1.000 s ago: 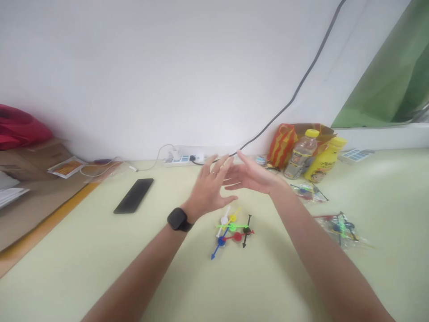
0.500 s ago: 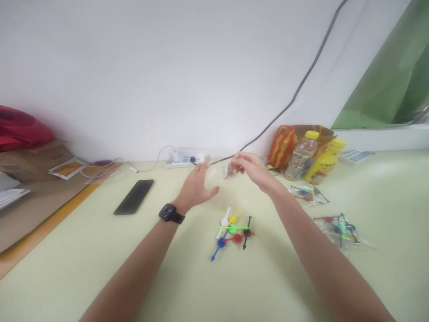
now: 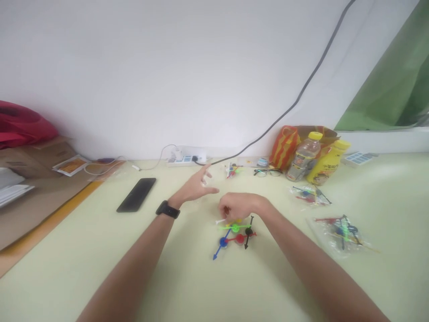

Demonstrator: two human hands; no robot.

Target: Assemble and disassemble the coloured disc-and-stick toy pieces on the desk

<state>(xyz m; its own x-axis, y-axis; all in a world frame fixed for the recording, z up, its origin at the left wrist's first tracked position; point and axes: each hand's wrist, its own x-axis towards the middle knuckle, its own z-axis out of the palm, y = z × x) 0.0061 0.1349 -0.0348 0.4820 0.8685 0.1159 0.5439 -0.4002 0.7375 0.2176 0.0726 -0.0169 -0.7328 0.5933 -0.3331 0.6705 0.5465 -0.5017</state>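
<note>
Several flat plastic arrow spinners lie in a cluster on the table: blue [image 3: 223, 242], red [image 3: 239, 239], black [image 3: 248, 231] and green [image 3: 235, 228], plus a yellow one mostly covered. Directly above the far side of this group, my right hand [image 3: 239, 205] has its fingers curled together on a white arrow spinner [image 3: 220, 222], of which only one end pokes out to the left. My left hand [image 3: 194, 185], wearing a black watch [image 3: 168, 209] at the wrist, hovers to the upper left with fingers apart and nothing in them.
A dark phone [image 3: 136, 195] lies left. Along the wall are a power strip [image 3: 187, 157], a small bagged spinner set [image 3: 232, 170], eyeglasses [image 3: 267, 172] and two bottles, one clear [image 3: 304, 155], one yellow [image 3: 328, 162]. Bagged spinners [image 3: 345, 231] lie right; cardboard [image 3: 40, 192] far left.
My right hand has come down toward me from the back of the table onto the spinners. The white spinner has turned. My left hand stays open nearly in place.
</note>
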